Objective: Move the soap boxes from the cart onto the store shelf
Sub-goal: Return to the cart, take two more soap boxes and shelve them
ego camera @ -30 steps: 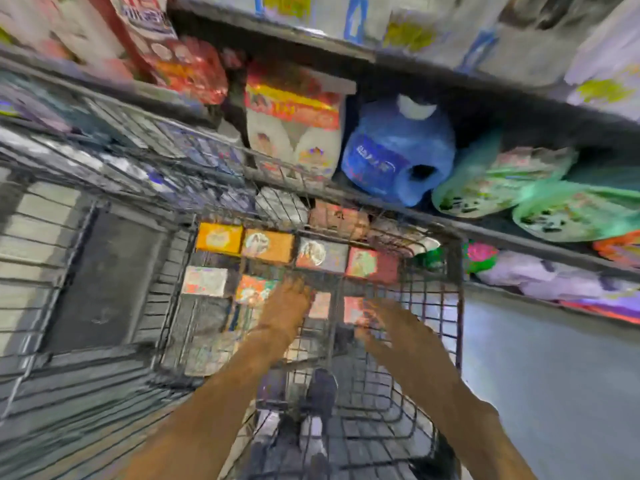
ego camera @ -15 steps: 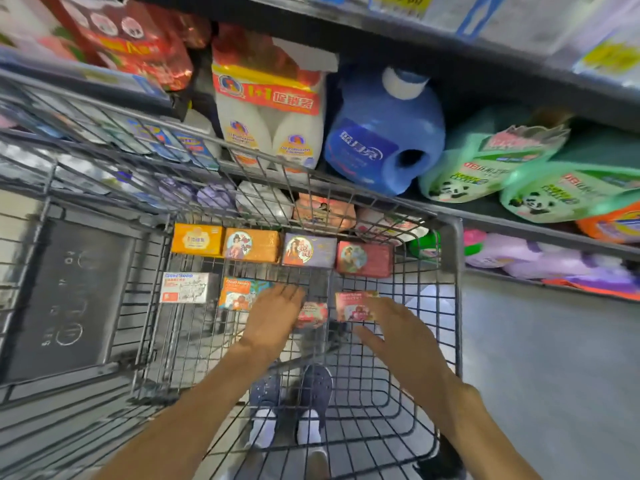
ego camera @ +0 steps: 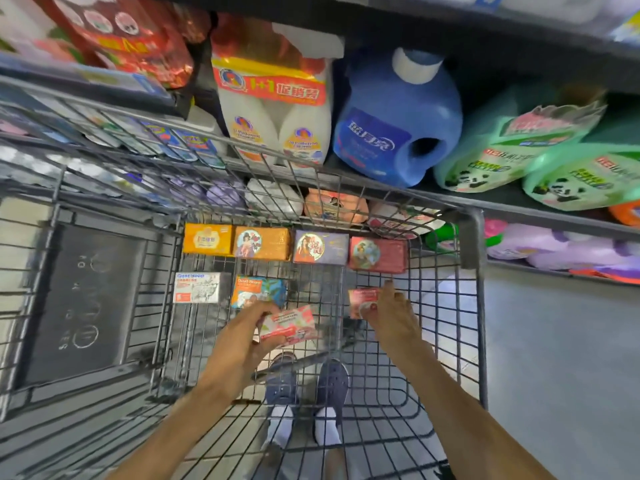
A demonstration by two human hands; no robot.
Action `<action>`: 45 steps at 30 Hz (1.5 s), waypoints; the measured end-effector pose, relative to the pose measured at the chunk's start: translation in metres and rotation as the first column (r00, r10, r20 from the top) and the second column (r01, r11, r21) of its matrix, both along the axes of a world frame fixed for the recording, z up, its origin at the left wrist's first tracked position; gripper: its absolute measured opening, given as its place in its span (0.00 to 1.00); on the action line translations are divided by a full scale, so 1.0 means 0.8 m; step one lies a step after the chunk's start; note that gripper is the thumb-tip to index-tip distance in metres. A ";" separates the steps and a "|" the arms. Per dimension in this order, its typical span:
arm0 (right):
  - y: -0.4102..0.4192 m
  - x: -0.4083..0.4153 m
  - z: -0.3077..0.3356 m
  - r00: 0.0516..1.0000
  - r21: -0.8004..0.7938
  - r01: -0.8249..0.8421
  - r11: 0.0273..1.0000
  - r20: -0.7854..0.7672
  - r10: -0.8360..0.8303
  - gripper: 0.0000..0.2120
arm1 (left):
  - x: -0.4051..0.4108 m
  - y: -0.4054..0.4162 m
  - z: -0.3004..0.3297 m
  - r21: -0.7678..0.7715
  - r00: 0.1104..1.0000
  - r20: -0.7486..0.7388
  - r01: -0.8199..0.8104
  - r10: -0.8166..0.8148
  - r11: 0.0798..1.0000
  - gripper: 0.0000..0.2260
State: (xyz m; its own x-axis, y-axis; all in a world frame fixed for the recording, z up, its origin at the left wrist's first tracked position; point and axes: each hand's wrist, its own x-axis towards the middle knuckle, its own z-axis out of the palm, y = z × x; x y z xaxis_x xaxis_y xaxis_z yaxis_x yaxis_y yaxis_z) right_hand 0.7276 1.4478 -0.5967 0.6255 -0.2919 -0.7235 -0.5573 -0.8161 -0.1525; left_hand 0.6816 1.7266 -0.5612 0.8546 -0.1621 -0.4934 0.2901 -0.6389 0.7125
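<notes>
Several soap boxes lie on the floor of the wire cart (ego camera: 471,306). A far row holds an orange box (ego camera: 207,239), a gold box (ego camera: 261,242), a purple box (ego camera: 320,247) and a dark red box (ego camera: 378,255). Nearer lie a white box (ego camera: 198,287) and an orange-teal box (ego camera: 259,291). My left hand (ego camera: 242,344) grips a pink-red soap box (ego camera: 290,326), lifted and tilted above the cart floor. My right hand (ego camera: 391,317) rests its fingers on another pink-red box (ego camera: 362,301) that lies flat in the cart.
The store shelf (ego camera: 519,202) runs across the top right, just past the cart's far rim. It carries a white twin-bottle pack (ego camera: 273,109), a blue detergent jug (ego camera: 398,119) and green refill bags (ego camera: 512,143). Purple bags (ego camera: 554,247) fill the lower shelf. My shoes show through the cart floor.
My left hand has closed on a pink-red box and raised it off the cart floor. My right hand has slid forward onto the other pink-red box.
</notes>
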 end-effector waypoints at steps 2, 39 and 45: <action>-0.004 -0.007 -0.006 0.996 0.028 0.031 0.999 0.080 -0.033 0.29 | -0.005 0.002 -0.003 -0.026 0.998 -0.038 -0.044 0.043 0.999 0.20; -0.307 -0.236 0.634 0.254 0.685 0.262 0.680 0.630 -0.734 0.19 | 0.091 -0.319 0.561 -0.380 0.845 0.362 0.519 -0.393 0.766 0.18; -0.428 -0.378 0.718 0.023 0.720 0.326 0.613 0.642 -0.766 0.19 | 0.020 -0.513 0.657 -0.439 0.704 0.481 0.709 -0.523 0.551 0.26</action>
